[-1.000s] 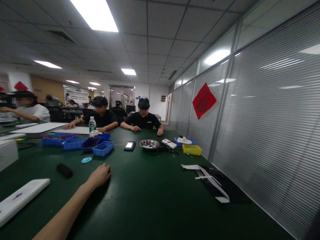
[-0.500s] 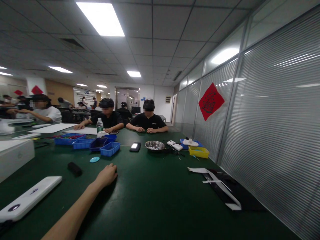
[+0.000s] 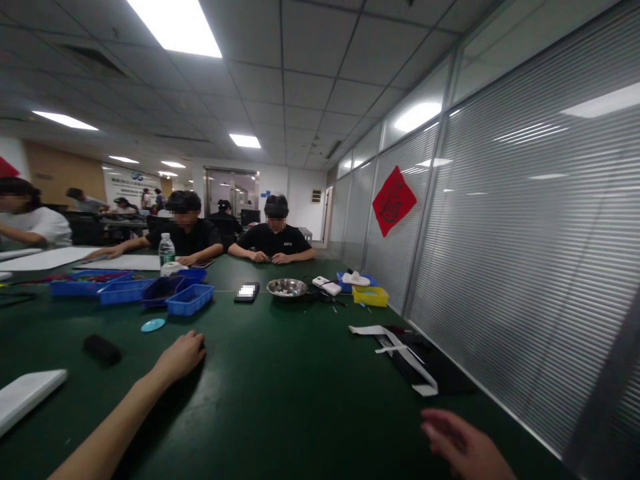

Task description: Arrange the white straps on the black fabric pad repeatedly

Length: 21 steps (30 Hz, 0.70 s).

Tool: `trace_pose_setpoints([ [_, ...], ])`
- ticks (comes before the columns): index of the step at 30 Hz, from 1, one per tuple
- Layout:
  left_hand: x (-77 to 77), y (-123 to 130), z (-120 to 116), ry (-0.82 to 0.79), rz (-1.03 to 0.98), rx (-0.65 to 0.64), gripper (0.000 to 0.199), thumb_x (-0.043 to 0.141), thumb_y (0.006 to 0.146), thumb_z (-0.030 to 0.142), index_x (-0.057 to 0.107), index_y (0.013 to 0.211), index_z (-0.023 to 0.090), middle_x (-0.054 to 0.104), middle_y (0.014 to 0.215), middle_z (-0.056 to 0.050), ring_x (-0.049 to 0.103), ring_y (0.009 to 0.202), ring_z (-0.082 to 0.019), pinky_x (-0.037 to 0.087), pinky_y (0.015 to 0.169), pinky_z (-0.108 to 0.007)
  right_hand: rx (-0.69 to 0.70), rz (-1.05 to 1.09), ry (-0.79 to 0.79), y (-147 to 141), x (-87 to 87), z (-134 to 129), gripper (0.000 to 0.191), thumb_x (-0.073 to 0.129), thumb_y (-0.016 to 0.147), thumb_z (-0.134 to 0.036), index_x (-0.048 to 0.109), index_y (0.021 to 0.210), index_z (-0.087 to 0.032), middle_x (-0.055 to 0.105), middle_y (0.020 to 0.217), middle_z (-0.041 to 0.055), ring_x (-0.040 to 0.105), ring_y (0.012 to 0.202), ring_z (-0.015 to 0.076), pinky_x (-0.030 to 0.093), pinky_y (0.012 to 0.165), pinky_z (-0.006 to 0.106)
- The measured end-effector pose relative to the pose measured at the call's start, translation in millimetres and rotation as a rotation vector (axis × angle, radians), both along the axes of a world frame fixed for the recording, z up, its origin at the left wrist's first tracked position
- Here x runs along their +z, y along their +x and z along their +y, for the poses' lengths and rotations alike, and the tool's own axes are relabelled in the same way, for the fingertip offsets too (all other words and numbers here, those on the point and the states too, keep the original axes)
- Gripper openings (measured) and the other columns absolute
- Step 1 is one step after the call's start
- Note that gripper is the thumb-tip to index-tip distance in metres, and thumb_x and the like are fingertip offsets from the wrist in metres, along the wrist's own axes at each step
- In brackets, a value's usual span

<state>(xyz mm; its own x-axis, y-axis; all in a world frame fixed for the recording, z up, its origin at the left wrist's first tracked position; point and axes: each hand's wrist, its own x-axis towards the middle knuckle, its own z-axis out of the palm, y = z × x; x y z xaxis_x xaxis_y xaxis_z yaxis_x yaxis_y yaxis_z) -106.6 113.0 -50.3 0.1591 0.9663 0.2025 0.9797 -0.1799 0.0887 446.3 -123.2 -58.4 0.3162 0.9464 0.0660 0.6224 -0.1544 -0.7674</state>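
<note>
My left hand (image 3: 181, 355) rests on the green table (image 3: 280, 400), back upward and fingers curled in. Whatever is inside those fingers, if anything, is hidden from view. Close by lie a light blue round disc (image 3: 153, 325) and a small black object (image 3: 102, 349). At the lower right edge, my right hand (image 3: 463, 440) hovers partly in view, slightly blurred, with thumb and fingers apart and nothing visible between them. Beyond it, white strips (image 3: 407, 360) lie across a flat black item (image 3: 445, 373).
Blue bins (image 3: 190, 300), a bottle (image 3: 167, 249), a phone (image 3: 247, 292), a metal bowl (image 3: 287, 288) and a yellow tray (image 3: 371, 296) stand farther back. A white device (image 3: 30, 397) lies at left. Two people sit opposite. A glass partition (image 3: 525, 267) borders the right side.
My right hand has come into view at the lower right. The view has turned right, so things appear shifted left. My left hand stays on the table beside the same objects.
</note>
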Motion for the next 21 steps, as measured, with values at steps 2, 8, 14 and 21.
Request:
trace_pose_setpoints([
  [2,-0.6,-1,1,-0.005,-0.011,-0.002,0.025,0.045,0.082,0.029,0.061,0.097,0.016,0.058,0.102,-0.011,0.058,0.094,-0.024,0.045,0.084,-0.033,-0.133,-0.005,-0.010,32,23.3,28,0.044,0.045,0.078,-0.047,0.062,0.105,-0.016,0.071,0.097,0.0110,0.068,0.081,0.0234,0.051,0.054,0.027],
  [8,-1.1,-1,1,0.002,-0.006,-0.007,0.027,0.044,0.082,0.029,0.061,0.097,0.015,0.059,0.101,-0.012,0.059,0.094,-0.024,0.045,0.084,-0.033,-0.167,-0.100,-0.200,63,49.7,72,0.047,0.038,0.082,-0.052,0.064,0.067,-0.015,0.070,0.066,0.0104,0.059,0.048,0.0148,0.041,0.044,0.023],
  [14,-1.3,-1,1,0.005,0.017,-0.023,0.029,0.043,0.082,0.031,0.061,0.099,0.014,0.059,0.101,-0.013,0.059,0.094,-0.024,0.045,0.085,-0.034,-0.124,-0.114,-0.206,61,46.5,78,0.048,0.043,0.081,-0.056,0.065,0.066,-0.016,0.071,0.064,0.0093,0.059,0.047,0.0142,0.040,0.045,0.023],
  [21,-0.2,0,0,0.006,0.005,-0.007,0.029,0.044,0.082,0.030,0.062,0.098,0.014,0.059,0.102,-0.013,0.059,0.094,-0.025,0.045,0.084,-0.034,-0.095,-0.255,-0.242,59,42.5,84,0.041,0.047,0.080,-0.050,0.065,0.066,-0.016,0.071,0.065,0.0088,0.064,0.055,0.0180,0.043,0.050,0.025],
])
